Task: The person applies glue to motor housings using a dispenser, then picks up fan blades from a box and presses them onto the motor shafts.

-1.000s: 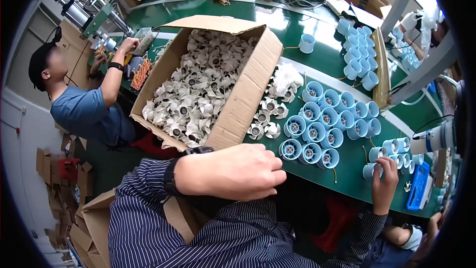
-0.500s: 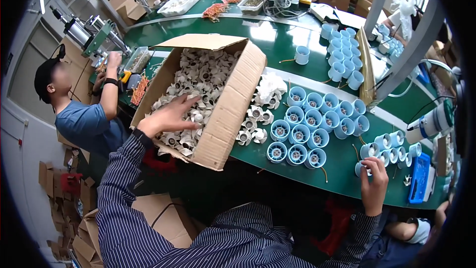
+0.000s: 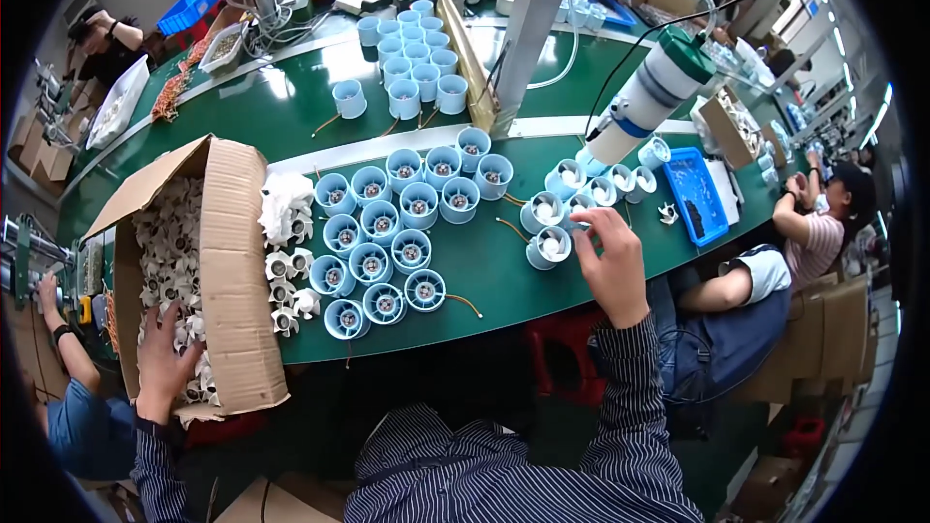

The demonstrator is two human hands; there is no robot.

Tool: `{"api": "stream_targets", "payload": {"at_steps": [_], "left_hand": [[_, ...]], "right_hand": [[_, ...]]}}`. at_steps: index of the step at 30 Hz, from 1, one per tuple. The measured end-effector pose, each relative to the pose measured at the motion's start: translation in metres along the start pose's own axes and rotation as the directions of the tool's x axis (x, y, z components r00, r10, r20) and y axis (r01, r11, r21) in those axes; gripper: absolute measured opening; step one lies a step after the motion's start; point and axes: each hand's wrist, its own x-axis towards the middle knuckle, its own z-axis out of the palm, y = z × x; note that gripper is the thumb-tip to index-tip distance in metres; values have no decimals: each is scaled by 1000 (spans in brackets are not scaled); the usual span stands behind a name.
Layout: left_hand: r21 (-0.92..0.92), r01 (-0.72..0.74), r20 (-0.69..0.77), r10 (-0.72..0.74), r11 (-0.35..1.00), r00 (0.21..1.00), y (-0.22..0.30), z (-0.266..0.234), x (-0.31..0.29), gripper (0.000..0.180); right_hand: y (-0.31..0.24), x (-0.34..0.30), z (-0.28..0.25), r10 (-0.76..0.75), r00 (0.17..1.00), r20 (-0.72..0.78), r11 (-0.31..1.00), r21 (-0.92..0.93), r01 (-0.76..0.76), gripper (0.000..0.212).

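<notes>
My left hand (image 3: pixel 165 360) reaches into an open cardboard box (image 3: pixel 240 281) on the left, its fingers spread over a heap of small white fan wheels (image 3: pixel 172 252). Nothing shows gripped in it. On the right, my right hand (image 3: pixel 615 266) is open beside a light-blue cup-shaped housing (image 3: pixel 549 248) that has a white fan wheel inside. Thumb and forefinger are apart, close to the housing's rim. Several similar housings with white wheels stand just beyond. Between my hands are rows of light-blue housings (image 3: pixel 370 263) whose inner parts show, some with orange wires.
Loose fan wheels (image 3: pixel 283 291) and a white plastic bag (image 3: pixel 286 201) lie beside the box. A cylindrical machine (image 3: pixel 644 97) leans over the right-hand housings. A blue tray (image 3: pixel 696 196) sits farther right. A metal post (image 3: pixel 538 29) rises behind. Other people sit at both sides.
My view has swung to the right, so the box and housings appear farther left. My right hand has drawn slightly off the near housing. My left hand stays in the box.
</notes>
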Motion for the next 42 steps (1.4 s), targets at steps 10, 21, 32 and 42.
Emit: {"api": "stream_targets", "payload": {"at_steps": [10, 21, 32, 42], "left_hand": [[-156, 7, 68, 4, 988, 998, 7, -14, 3, 69], [-75, -66, -50, 62, 995, 997, -1, 7, 5, 55], [-448, -16, -25, 6, 894, 1000, -21, -12, 17, 45], [-600, -54, -154, -49, 798, 987, -8, -63, 9, 39]], "right_hand": [[-19, -6, 33, -181, 978, 102, 923, -326, 205, 36], [49, 24, 53, -52, 995, 80, 814, -574, 88, 40], [59, 17, 25, -130, 991, -17, 893, -436, 110, 38], [-1, -17, 19, -128, 992, -19, 973, -194, 122, 24]]}}
